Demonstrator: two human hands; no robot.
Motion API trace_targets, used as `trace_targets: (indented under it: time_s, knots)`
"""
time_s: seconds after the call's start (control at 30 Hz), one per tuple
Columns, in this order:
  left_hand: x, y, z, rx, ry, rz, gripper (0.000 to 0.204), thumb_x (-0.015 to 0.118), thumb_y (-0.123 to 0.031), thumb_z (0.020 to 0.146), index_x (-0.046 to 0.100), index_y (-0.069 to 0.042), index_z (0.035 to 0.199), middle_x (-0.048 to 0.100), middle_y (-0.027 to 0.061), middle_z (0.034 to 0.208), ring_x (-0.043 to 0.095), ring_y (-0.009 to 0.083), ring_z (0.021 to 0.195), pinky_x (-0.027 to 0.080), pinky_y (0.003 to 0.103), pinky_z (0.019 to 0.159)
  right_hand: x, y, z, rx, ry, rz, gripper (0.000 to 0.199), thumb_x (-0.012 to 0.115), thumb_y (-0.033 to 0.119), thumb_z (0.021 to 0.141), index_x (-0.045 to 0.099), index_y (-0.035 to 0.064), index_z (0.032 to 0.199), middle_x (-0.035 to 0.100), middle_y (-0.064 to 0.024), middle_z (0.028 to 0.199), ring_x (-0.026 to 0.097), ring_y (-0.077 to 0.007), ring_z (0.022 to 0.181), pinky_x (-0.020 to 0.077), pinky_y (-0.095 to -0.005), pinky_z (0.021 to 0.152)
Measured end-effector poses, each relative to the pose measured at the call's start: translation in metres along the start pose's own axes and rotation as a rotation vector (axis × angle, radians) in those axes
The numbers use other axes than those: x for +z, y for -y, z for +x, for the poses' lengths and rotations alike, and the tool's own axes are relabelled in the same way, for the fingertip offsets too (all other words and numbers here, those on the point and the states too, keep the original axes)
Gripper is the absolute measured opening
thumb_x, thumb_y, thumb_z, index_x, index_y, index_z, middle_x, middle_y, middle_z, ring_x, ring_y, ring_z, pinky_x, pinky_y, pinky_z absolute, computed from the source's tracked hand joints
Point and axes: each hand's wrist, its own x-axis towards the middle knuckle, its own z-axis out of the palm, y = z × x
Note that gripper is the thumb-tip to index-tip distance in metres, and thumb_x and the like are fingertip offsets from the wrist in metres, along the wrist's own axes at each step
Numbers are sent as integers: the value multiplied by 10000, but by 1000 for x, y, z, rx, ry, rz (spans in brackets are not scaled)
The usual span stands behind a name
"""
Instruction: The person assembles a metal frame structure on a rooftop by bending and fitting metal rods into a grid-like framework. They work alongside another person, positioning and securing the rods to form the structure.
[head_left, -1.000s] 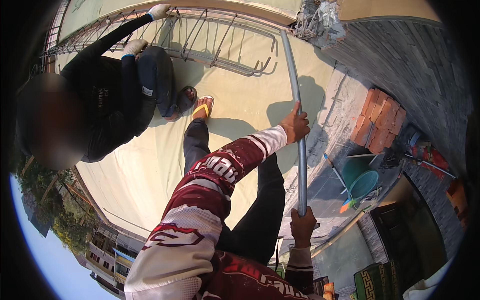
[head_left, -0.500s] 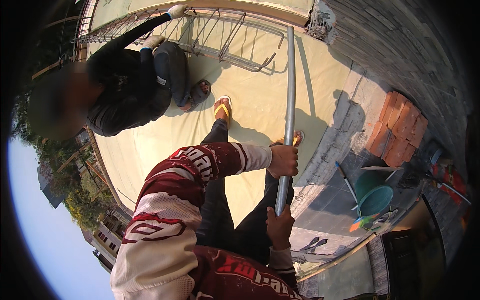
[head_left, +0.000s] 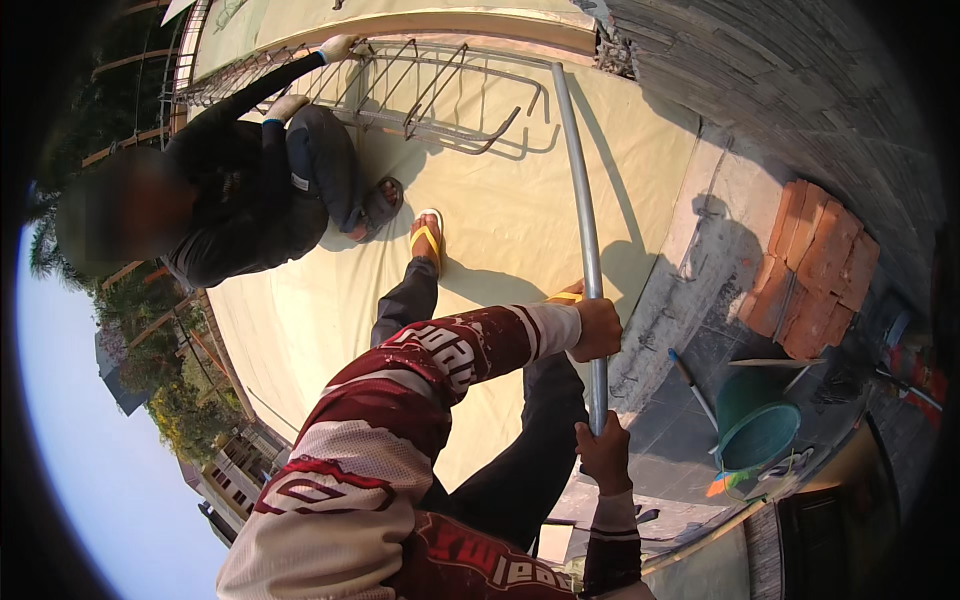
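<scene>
My left hand (head_left: 597, 330) is closed around a long grey metal pipe (head_left: 580, 180). Lower on the same pipe, close to its near end, my right hand (head_left: 605, 452) grips it too. The pipe runs away from me, and its far end lies just right of the hooked bar ends of a rebar cage (head_left: 437, 90). I cannot tell whether pipe and cage touch. A co-worker (head_left: 250, 190) in dark clothes crouches at the left, one gloved hand (head_left: 338, 47) on the cage and the other glove (head_left: 287, 108) near the knee.
Pale yellow sheeting (head_left: 500, 220) covers the surface under my sandalled feet. To the right are stacked orange-red bricks (head_left: 812, 270), a green bucket (head_left: 758, 425) lying tilted and a blue-ended rod (head_left: 692, 385). A grey stone-clad wall (head_left: 780, 90) rises at the far right.
Both my hands and the pipe's near end have shifted right, so the pipe now slants the other way. The view has shifted somewhat. The co-worker stays crouched at the cage.
</scene>
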Motion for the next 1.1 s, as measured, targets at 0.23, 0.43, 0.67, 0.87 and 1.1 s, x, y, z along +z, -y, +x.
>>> trace_targets:
  time_s: [0.23, 0.43, 0.67, 0.87, 1.1]
  knots:
    - [36, 30, 86, -107, 86, 1, 80, 712, -235, 779, 765, -178, 799, 745, 47, 790, 746, 263, 813, 567, 407, 692, -33, -98, 101, -139, 63, -79, 328, 714, 225, 859, 533, -40, 924, 624, -259, 647, 668, -461, 650, 518, -507, 567]
    - [57, 46, 136, -185, 155, 23, 64, 725, -237, 791, 773, -205, 817, 745, 9, 788, 743, 221, 801, 542, 366, 684, -55, -151, 161, -133, 71, -154, 316, 718, 212, 847, 542, -27, 956, 629, -274, 690, 667, -483, 749, 520, -540, 630]
    - [48, 60, 152, -162, 152, 6, 105, 696, -242, 856, 770, -171, 875, 757, 15, 864, 741, 217, 854, 529, 354, 709, -73, -148, 179, -107, 37, -235, 325, 735, 219, 848, 538, -23, 939, 623, -263, 664, 669, -470, 689, 530, -517, 585]
    - [79, 21, 53, -88, 109, 93, 108, 674, -273, 848, 737, -188, 831, 740, 18, 807, 726, 228, 847, 520, 390, 764, 39, -111, 88, -96, -85, -161, 346, 740, 280, 861, 577, 4, 989, 647, -249, 698, 679, -454, 705, 533, -522, 611]
    - [56, -17, -44, 70, -55, 53, 131, 738, -282, 751, 686, -178, 813, 665, -9, 751, 676, 202, 856, 516, 380, 719, 95, -21, -25, -54, -165, -17, 349, 749, 249, 858, 608, -28, 1018, 667, -245, 770, 687, -428, 718, 535, -475, 616]
